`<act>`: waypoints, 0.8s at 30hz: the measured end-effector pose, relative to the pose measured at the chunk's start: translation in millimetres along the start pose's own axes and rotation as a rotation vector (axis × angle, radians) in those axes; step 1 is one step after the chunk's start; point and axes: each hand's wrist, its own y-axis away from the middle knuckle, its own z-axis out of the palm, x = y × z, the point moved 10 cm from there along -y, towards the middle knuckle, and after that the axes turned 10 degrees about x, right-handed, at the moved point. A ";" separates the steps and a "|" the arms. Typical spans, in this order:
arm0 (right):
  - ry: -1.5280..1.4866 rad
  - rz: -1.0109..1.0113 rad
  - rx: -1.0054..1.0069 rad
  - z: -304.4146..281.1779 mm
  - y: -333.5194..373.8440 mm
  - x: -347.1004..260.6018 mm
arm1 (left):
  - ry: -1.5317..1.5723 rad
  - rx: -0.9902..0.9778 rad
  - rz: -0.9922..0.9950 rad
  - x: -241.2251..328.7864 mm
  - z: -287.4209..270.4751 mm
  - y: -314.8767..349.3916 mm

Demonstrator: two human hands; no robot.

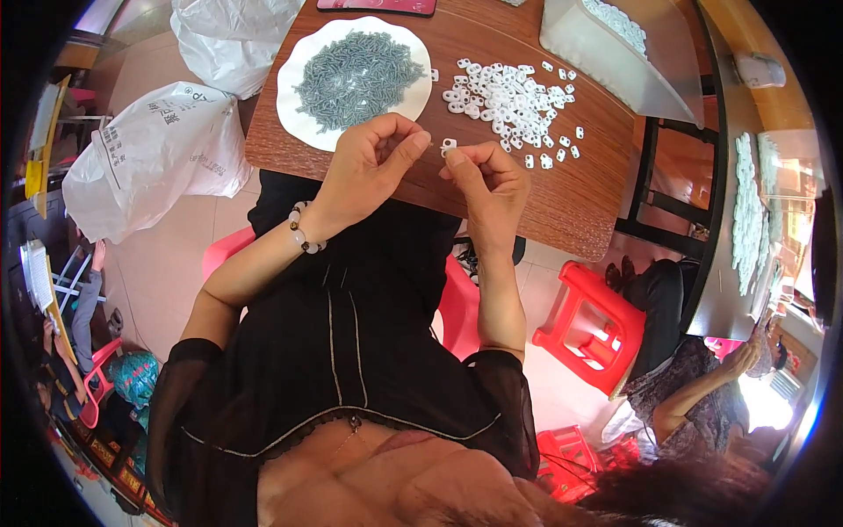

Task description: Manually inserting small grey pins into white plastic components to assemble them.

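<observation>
Over the near edge of the wooden table, my right hand (490, 189) pinches a small white plastic piece with holes (449, 143) between thumb and fingertips. My left hand (373, 167), with a beaded bracelet on its wrist, is closed in a pinch just left of it; whatever its fingertips hold is too small to make out. Beyond the left hand lies a white scalloped plate (297, 105) bearing a heap of small grey screw-like pieces (360, 75). A loose pile of white plastic pieces (509, 101) like the held one spreads past my right hand.
A clear bin (597, 57) with more white pieces stands at the table's far right. A pink phone-like object (376, 6) lies at the far edge. White sacks (167, 149) rest on the floor at left. Red stools (584, 325) and a seated person (694, 386) are at right.
</observation>
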 end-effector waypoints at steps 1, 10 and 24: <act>0.003 0.001 0.002 -0.3 0.1 0.1 | 0.000 0.000 -0.001 -0.1 0.8 0.2; 0.036 -0.009 -0.008 3.0 -0.2 4.0 | -0.011 0.000 0.021 1.8 1.1 0.8; 0.055 -0.030 -0.005 3.2 -0.1 2.2 | -0.040 -0.029 -0.001 2.5 4.7 2.0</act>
